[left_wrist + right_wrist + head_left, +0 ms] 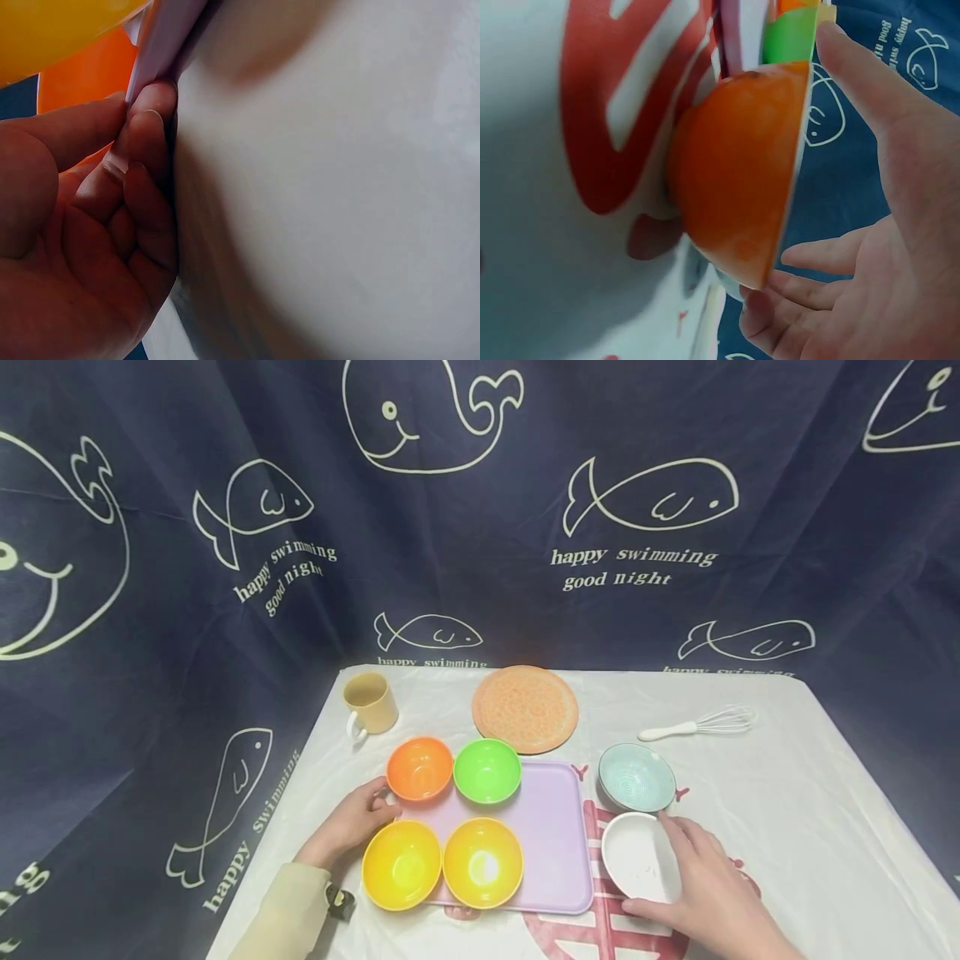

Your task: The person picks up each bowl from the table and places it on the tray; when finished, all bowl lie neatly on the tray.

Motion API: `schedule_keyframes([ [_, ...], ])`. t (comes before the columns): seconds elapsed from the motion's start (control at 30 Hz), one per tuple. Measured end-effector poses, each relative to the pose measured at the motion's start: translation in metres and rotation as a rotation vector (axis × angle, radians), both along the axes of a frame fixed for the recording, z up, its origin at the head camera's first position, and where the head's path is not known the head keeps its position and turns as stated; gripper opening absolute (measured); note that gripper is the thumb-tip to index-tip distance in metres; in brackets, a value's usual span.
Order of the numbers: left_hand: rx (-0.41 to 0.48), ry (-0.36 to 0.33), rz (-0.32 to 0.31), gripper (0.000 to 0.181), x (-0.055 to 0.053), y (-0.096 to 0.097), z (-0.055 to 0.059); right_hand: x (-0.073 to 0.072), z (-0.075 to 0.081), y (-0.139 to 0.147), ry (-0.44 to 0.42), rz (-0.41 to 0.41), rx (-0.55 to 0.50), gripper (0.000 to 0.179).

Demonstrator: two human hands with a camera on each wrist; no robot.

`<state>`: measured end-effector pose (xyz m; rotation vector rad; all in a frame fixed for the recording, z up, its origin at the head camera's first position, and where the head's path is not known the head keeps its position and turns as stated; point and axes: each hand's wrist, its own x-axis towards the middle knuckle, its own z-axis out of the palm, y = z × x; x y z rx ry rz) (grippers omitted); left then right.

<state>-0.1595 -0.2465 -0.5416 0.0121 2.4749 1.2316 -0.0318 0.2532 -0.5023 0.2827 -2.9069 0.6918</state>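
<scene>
A lilac tray [551, 827] carries an orange bowl [418, 767], a green bowl [487, 769] and two yellow bowls [402, 863] [482, 862]. My left hand [360, 818] is at the tray's left edge. In the left wrist view its thumb and fingers [154, 101] pinch the tray's rim [161, 37] under a yellow bowl [52, 30]. My right hand [667, 868] holds a bowl [637, 856], white inside and orange outside [735, 165], which stands on the cloth right of the tray. Thumb and fingers span its rim.
A teal bowl [636, 776] stands just behind the white bowl. Further back lie an orange plate [525, 707], a beige mug [369, 702] and a white whisk [701, 724]. The white tablecloth [810, 810] has red print. A dark whale-print curtain [150, 610] surrounds the table.
</scene>
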Motion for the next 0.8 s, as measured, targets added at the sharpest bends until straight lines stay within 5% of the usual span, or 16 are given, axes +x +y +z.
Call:
schedule_keyframes([
  [0.4, 0.015, -0.003, 0.005, 0.06, 0.002, 0.0, -0.002, 0.002, -0.016, -0.002, -0.061, -0.043, -0.057, 0.128],
  [0.8, 0.019, 0.007, 0.003, 0.057, 0.002, 0.001, 0.002, -0.003, -0.021, -0.005, 0.02, -0.052, -0.041, 0.124],
])
